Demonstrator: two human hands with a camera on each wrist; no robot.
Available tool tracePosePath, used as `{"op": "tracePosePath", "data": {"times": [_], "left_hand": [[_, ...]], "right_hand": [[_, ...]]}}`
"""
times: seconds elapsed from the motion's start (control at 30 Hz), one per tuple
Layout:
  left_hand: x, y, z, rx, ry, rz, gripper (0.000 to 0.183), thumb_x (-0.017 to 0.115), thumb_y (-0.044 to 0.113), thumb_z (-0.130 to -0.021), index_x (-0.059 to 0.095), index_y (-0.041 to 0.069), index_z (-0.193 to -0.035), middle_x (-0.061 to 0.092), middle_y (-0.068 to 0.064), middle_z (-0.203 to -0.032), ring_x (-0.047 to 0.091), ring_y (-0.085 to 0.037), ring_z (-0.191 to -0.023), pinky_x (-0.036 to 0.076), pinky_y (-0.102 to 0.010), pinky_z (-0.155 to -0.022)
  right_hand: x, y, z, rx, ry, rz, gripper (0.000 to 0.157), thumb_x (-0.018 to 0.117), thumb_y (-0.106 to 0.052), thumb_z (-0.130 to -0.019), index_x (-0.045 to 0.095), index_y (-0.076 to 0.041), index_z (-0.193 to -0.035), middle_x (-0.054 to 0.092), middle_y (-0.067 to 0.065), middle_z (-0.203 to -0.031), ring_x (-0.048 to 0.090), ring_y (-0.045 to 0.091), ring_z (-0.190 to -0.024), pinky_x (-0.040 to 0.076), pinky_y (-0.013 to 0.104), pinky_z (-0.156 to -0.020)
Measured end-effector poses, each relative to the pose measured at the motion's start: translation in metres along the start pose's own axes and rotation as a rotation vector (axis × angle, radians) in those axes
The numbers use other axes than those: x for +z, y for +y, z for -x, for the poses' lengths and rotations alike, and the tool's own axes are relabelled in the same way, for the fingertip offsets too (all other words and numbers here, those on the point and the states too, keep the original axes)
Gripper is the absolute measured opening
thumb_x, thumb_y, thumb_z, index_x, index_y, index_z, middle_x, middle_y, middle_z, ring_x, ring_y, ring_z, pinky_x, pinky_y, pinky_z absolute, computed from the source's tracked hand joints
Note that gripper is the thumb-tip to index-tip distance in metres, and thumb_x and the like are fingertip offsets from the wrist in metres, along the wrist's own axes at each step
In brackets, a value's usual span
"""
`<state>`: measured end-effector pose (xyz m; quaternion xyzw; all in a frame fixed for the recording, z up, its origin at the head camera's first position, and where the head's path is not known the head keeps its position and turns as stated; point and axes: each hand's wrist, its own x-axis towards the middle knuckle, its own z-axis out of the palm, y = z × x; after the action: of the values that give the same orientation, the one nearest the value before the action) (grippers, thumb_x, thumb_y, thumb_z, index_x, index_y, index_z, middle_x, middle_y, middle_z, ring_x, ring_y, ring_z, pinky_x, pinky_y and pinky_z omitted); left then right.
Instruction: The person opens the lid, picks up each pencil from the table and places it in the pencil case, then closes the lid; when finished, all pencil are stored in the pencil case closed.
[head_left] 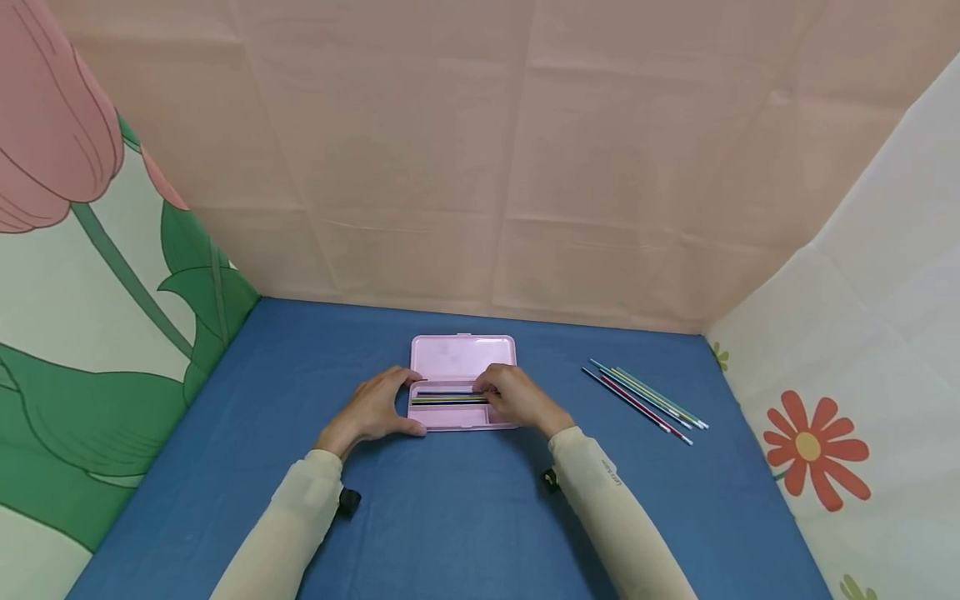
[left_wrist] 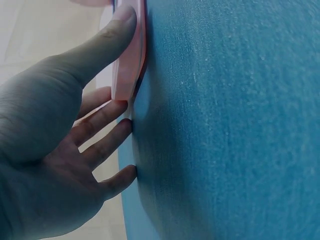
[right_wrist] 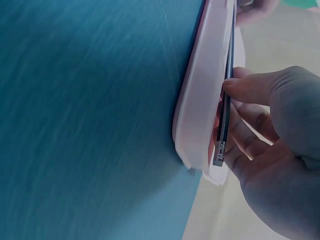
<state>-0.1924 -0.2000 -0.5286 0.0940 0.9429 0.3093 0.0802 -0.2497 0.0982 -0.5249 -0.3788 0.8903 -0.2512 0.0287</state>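
An opened pink pencil case (head_left: 463,357) lies on the blue cloth, lid folded back, with several pencils (head_left: 442,399) lying lengthwise in its tray. My left hand (head_left: 378,407) holds the left end of the case: its thumb rests on the front side and its fingers are spread behind the corner. With thumb and fingertips, my right hand (head_left: 521,396) pinches a dark pencil (right_wrist: 223,122) at the right part of the tray. The silvery end of that pencil points toward the case's right end in the right wrist view, close along the rim.
Several more pencils (head_left: 645,396) lie loosely side by side on the blue tablecloth (head_left: 465,517), right of the case. A beige cloth wall (head_left: 510,167) stands behind the table, with flower-printed panels at the left and right.
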Motion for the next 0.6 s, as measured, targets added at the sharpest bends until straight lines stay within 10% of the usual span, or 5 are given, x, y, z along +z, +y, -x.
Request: {"op": "tracePosePath", "data": {"times": [0.3, 0.6], "left_hand": [[0.0, 0.0, -0.001, -0.004, -0.006, -0.009, 0.09, 0.105, 0.041, -0.081, 0.063, 0.013, -0.155, 0.068, -0.013, -0.149, 0.062, -0.039, -0.139, 0.046, -0.068, -0.123], [0.0, 0.0, 0.0, 0.003, -0.005, -0.014, 0.09, 0.104, 0.042, -0.081, 0.062, 0.013, -0.155, 0.067, -0.013, -0.149, 0.061, -0.039, -0.141, 0.045, -0.07, -0.124]], "right_hand": [[0.014, 0.017, -0.012, -0.071, 0.006, -0.004, 0.023, 0.069, 0.003, -0.103, 0.085, -0.004, -0.117, 0.083, 0.008, -0.11, 0.073, 0.022, -0.102, 0.064, 0.042, -0.101], [0.009, -0.005, -0.012, 0.038, -0.042, 0.025, 0.024, 0.069, 0.007, -0.105, 0.085, -0.004, -0.121, 0.083, 0.012, -0.115, 0.074, 0.03, -0.113, 0.06, 0.05, -0.113]]}}
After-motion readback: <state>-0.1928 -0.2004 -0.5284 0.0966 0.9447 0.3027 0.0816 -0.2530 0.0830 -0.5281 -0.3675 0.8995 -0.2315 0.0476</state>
